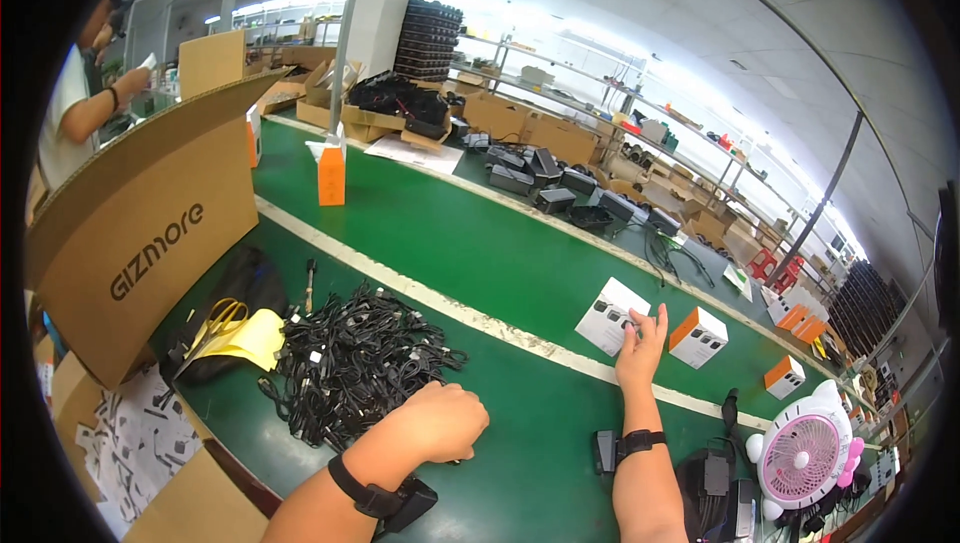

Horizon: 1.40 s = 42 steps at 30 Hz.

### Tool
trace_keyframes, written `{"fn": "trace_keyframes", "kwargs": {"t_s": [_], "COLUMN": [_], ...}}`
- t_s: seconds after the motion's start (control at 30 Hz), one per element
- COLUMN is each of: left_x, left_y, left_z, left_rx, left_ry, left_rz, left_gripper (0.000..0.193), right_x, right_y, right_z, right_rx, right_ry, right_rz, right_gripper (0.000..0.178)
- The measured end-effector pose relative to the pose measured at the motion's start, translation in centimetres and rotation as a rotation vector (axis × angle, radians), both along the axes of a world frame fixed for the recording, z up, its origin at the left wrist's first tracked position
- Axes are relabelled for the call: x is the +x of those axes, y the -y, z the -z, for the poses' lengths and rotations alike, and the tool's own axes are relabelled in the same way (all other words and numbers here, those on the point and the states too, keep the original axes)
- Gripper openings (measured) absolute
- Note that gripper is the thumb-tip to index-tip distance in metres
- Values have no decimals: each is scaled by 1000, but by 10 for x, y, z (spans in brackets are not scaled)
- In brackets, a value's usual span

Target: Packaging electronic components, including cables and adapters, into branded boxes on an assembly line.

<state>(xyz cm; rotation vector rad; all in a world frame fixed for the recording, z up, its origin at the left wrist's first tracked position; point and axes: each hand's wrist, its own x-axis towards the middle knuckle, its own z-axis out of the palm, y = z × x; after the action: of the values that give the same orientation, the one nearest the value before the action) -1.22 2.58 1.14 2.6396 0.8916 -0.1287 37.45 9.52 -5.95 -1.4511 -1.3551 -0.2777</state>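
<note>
My left hand (445,423) is closed in a fist at the right edge of a heap of black cables (360,363). Its fingers curl away from view, so whatever lies in them is hidden. Farther right, my right hand (642,348) reaches forward with its fingers apart. Its thumb side overlaps the right edge of a white box (608,315) with dark product pictures; I cannot tell whether they touch. Just right of that hand stands an orange and white box (698,338). Each wrist wears a black strap with a small dark device.
A large brown carton (160,243) stands at the left, beside yellow-handled scissors (222,318) on yellow paper (245,341). An orange box (331,178) stands farther back. A pink and white fan (800,453) is at the right. Black adapters (540,168) lie beyond the green table. Another person (75,108) works far left.
</note>
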Motion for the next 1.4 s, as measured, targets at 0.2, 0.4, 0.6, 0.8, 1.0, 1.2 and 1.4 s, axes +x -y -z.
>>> {"fn": "trace_keyframes", "kwargs": {"t_s": [0.2,0.4,0.6,0.8,1.0,1.2,1.4], "left_x": [25,30,21,16,21,19,21], "left_y": [-3,-9,-10,-13,-12,-13,-18], "left_z": [8,31,22,26,31,31,29], "left_rx": [-113,-54,-41,-82,-21,14,8], "left_ry": [576,365,249,222,261,250,226], "left_rz": [-93,-44,63,-4,-7,-47,-40], "left_gripper": [22,29,47,47,37,32,32], "right_x": [-16,-38,-35,-53,-39,-37,-39], "right_y": [20,19,20,13,-2,-17,-17], "right_z": [-21,-45,-32,-23,12,26,19], "right_rx": [-209,146,-438,-21,-203,-310,-371], "right_ry": [129,364,468,306,-489,-540,-466], "right_rz": [224,230,292,500,-330,-410,-340], "right_gripper": [47,91,99,83,24,20,23]}}
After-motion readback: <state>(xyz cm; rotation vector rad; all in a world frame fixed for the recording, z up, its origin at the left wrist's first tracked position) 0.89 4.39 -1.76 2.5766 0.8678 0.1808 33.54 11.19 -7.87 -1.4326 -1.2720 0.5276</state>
